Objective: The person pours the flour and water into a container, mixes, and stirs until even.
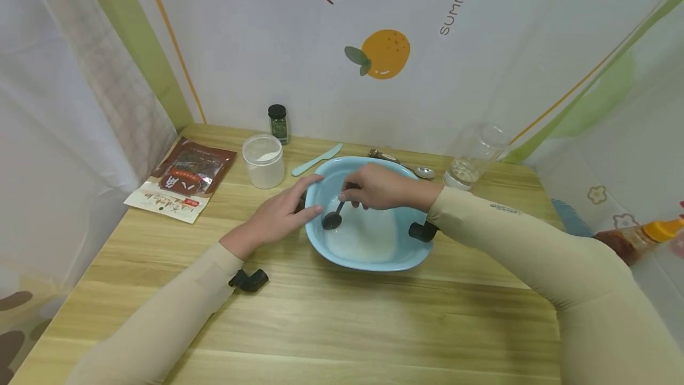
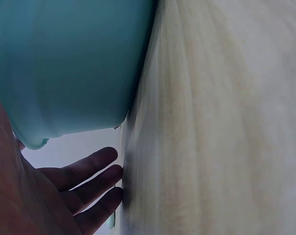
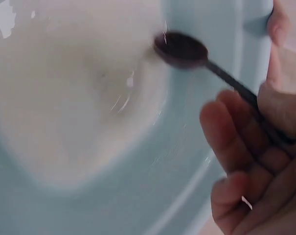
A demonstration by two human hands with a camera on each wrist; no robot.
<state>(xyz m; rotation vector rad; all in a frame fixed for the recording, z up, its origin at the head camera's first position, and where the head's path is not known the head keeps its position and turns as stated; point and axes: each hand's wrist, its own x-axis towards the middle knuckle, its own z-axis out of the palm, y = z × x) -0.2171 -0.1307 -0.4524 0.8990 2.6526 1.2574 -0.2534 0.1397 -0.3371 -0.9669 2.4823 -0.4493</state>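
A light blue basin (image 1: 363, 265) holds a milky white liquid (image 1: 369, 236). My right hand (image 1: 379, 186) reaches over its far side and pinches the handle of a dark spoon (image 1: 332, 220). In the right wrist view, the round bowl of the spoon (image 3: 182, 49) is at the edge of the liquid, near the basin wall. My left hand (image 1: 275, 215) rests at the basin's left rim, its thumb and index finger extended onto the rim. The left wrist view shows the other fingers (image 2: 91, 188) stretched out loosely below the rim, outside the basin wall (image 2: 74, 63).
Behind the basin lie a pale green knife (image 1: 316, 160) and a metal spoon (image 1: 424, 173). A tub of white powder (image 1: 264, 165), a black-capped jar (image 1: 278, 123) and a brown packet (image 1: 184, 177) are at the left. A clear glass (image 1: 475, 156) stands behind the right forearm.
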